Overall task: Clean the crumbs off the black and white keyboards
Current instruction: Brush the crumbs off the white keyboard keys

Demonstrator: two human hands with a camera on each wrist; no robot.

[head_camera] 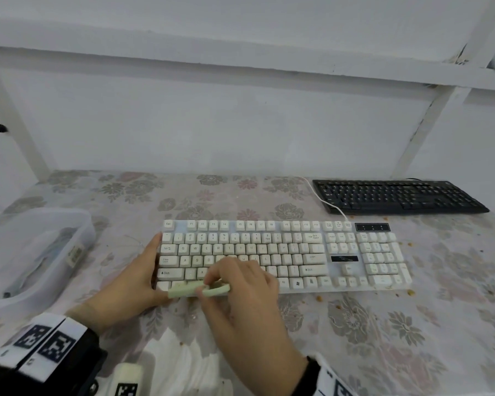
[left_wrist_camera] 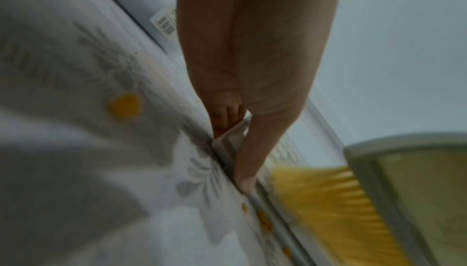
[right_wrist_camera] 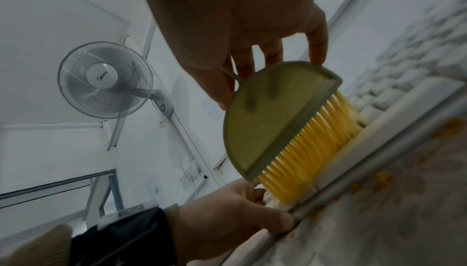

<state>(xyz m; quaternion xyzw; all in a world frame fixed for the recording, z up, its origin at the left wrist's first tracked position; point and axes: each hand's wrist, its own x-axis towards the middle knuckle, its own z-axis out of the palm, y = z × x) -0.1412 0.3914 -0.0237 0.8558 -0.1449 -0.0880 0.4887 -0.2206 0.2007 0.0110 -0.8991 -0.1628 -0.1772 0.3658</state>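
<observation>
The white keyboard (head_camera: 283,255) lies mid-table on the floral cloth. My left hand (head_camera: 152,270) grips its front left corner, thumb on the front rail (right_wrist_camera: 278,222) and fingers round the side edge (left_wrist_camera: 227,118). My right hand (head_camera: 235,284) holds a pale green half-round brush (head_camera: 183,291) by its top. The brush's yellow bristles (right_wrist_camera: 316,150) press on the keyboard's bottom row by the front edge. Orange crumbs (right_wrist_camera: 379,178) lie on the cloth just in front of the keyboard, with more (head_camera: 411,292) near its right end. The black keyboard (head_camera: 397,195) sits at the back right, untouched.
A clear plastic box (head_camera: 35,252) stands at the table's left edge. A white cable (head_camera: 326,204) runs from the white keyboard past the black one. White frame posts (head_camera: 423,132) rise at the back corners. A wall fan (right_wrist_camera: 104,79) shows in the right wrist view.
</observation>
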